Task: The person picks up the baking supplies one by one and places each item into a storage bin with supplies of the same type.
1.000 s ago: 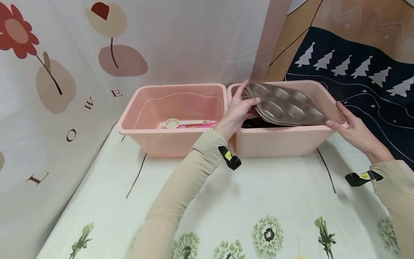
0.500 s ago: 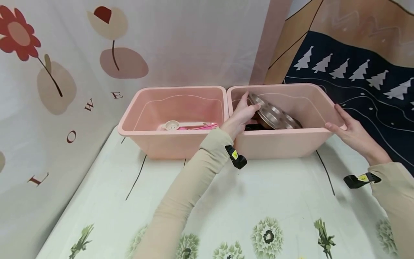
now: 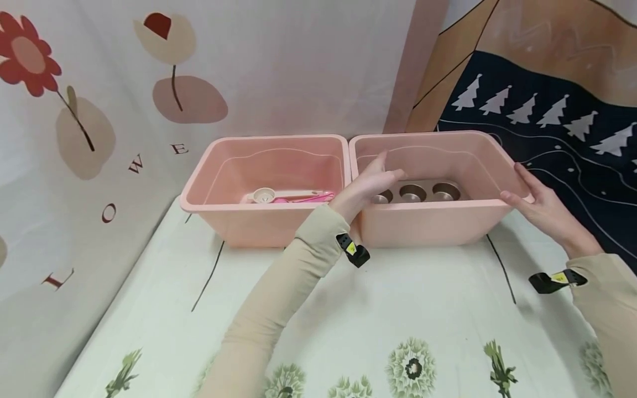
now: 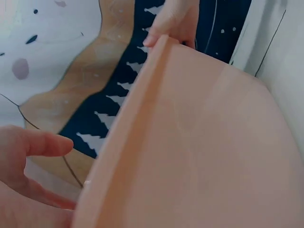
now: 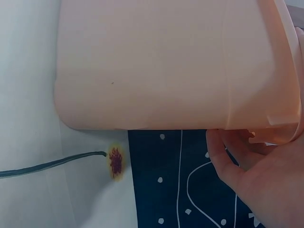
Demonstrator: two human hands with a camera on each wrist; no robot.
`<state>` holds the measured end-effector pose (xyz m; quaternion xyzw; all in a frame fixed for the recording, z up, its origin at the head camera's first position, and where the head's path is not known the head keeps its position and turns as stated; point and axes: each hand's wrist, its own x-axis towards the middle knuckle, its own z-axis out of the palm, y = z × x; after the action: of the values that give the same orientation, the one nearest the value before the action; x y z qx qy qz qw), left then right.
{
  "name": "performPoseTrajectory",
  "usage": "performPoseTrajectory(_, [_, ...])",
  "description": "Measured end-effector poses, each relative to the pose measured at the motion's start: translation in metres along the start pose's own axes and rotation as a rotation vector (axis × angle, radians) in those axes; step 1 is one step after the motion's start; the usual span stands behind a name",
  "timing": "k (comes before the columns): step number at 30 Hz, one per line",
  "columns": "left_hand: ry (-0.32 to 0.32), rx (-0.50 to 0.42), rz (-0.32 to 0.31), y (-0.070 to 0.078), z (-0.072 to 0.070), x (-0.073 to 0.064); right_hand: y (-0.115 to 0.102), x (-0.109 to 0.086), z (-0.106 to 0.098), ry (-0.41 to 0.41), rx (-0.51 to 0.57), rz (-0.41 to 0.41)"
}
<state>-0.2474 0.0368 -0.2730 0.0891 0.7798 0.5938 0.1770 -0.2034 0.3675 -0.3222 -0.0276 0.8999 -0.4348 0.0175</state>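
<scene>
In the head view, a metal muffin tin (image 3: 429,190) lies low inside the right pink plastic bin (image 3: 423,224), with its front part hidden by the bin's wall. My left hand (image 3: 369,181) is over the left end of that bin, apart from the tin, with thumb and fingers spread and nothing held. The left wrist view also shows this left hand (image 4: 28,156) beside the bin's rim. At the bin's right corner, my right hand (image 3: 554,210) grips the rim. In the right wrist view its fingers (image 5: 223,156) curl under the rim from outside.
A second pink bin (image 3: 249,226) stands against the first one's left side. Inside it are a cream-coloured round scoop (image 3: 264,194) and pink utensils (image 3: 318,197). Behind the bins hangs a printed cloth (image 3: 298,72); a flower-patterned cloth (image 3: 388,298) covers the table.
The muffin tin has gone from tilted in my left hand down to lying inside the right bin. My left hand has let go of it. The right hand stays on the rim.
</scene>
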Motion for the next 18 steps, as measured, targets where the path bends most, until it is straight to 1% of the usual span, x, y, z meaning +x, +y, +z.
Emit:
performPoseTrajectory(1, [-0.006,0.015,0.001,0.001,-0.003,-0.004,0.0,0.0,0.001,0.003,-0.004,-0.003])
performPoseTrajectory(3, [-0.014,0.048,0.039,0.002,-0.01,-0.012,-0.001,0.002,0.003,0.018,-0.009,-0.017])
performPoseTrajectory(5, [-0.028,0.043,0.079,0.005,-0.018,-0.02,-0.002,0.003,0.003,0.05,-0.009,-0.039])
performPoseTrajectory(8, [-0.034,0.018,0.136,0.006,-0.03,-0.029,-0.004,0.003,0.005,0.106,-0.01,-0.055])
performPoseTrajectory(10, [-0.057,-0.025,0.156,0.005,-0.036,-0.035,-0.003,0.0,0.007,0.14,-0.024,-0.047])
performPoseTrajectory(13, [-0.096,-0.048,0.173,0.001,-0.044,-0.044,0.0,-0.006,0.009,0.173,-0.047,-0.04])
performPoseTrajectory(15, [-0.113,-0.042,0.205,0.0,-0.049,-0.049,0.002,-0.01,0.009,0.191,-0.066,-0.041])
performPoseTrajectory(18, [-0.115,-0.013,0.244,-0.004,-0.058,-0.058,0.004,-0.016,0.008,0.221,-0.088,-0.038])
